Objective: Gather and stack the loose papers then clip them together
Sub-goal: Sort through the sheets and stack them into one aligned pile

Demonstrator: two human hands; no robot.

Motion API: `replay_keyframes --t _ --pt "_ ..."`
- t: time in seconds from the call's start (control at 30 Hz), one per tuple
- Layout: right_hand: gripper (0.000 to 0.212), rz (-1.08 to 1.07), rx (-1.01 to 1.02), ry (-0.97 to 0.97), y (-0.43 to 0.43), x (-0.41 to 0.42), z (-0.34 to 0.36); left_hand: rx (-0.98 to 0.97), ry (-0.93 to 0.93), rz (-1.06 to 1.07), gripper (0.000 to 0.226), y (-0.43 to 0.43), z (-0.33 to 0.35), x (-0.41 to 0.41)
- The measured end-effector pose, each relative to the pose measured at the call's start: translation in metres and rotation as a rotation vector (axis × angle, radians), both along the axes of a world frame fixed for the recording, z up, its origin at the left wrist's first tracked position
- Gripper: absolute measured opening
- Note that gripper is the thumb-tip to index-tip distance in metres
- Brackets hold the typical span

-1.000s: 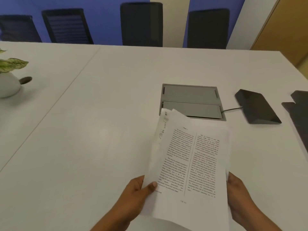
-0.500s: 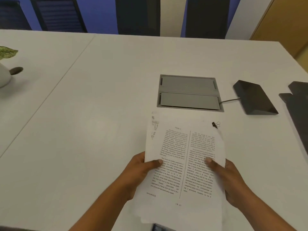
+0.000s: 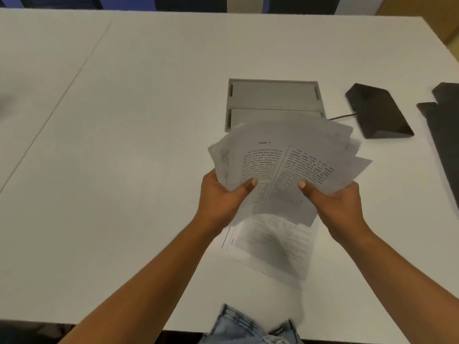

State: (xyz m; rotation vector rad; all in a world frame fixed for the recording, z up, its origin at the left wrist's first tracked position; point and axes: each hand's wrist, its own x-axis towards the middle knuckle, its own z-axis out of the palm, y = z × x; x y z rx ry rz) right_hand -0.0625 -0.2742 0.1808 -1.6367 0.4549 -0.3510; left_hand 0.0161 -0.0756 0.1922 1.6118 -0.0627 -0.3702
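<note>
Both hands pinch one fanned sheaf of printed papers (image 3: 285,167) above the white tabletop (image 3: 129,150): left hand (image 3: 223,197) thumb on its left half, right hand (image 3: 332,204) thumb on its right. Another printed sheet (image 3: 270,244) lies flat beneath the hands. Beyond the sheaf sits a grey cable hatch (image 3: 273,95); beyond the right hand, a black wedge-shaped device (image 3: 377,110).

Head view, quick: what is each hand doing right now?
Left hand: holds the fanned papers at their left side, thumb on top.
Right hand: holds the same papers at their right side, thumb on top.
</note>
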Motion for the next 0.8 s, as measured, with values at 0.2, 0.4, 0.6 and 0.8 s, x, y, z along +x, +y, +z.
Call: replay_keyframes --t 0.2,0.4,0.6,0.8 --pt "0.031 0.026 0.042 -0.009 -0.001 -0.004 -0.007 -0.041 -0.043 0.036 0.039 -0.009 -0.008 -0.001" --pt "0.044 0.033 0.100 -0.053 -0.018 -0.010 -0.006 -0.141 -0.103 0.051 0.031 -0.013 0.002 0.004" --pt "0.038 0.008 0.112 -0.041 -0.032 -0.009 -0.009 -0.023 -0.178 0.024 0.026 -0.017 -0.002 0.010" --pt "0.063 0.013 0.171 -0.012 -0.038 -0.008 -0.017 -0.024 -0.236 0.005 0.020 -0.015 -0.010 0.015"
